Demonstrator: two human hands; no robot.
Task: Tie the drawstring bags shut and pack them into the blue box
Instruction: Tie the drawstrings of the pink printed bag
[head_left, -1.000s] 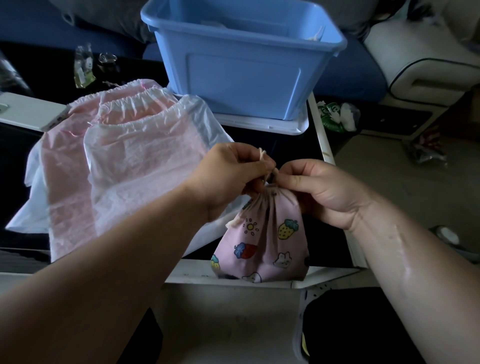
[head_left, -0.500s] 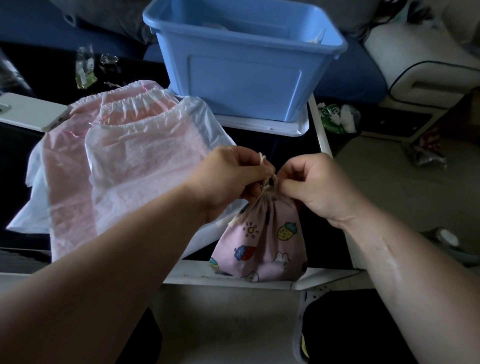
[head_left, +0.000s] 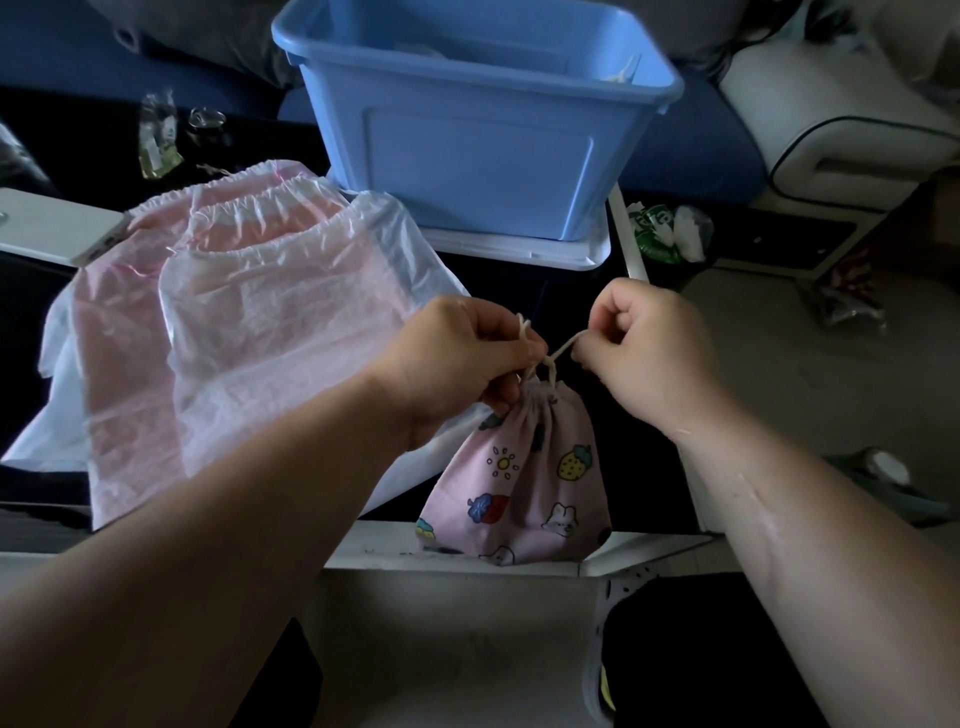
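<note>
both hands (head_left: 467, 358) (head_left: 641, 348) pinched the cord (head_left: 563, 347) ends, pulling apart to cinch the bag (head_left: 524, 483) before boxing (head_left: 483, 104) it.

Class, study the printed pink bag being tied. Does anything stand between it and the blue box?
Nothing visible does. The left hand and right hand pinch the cord above the printed bag; the blue box stands open-topped behind it. The pink plastic bags lie off to the left.
</note>
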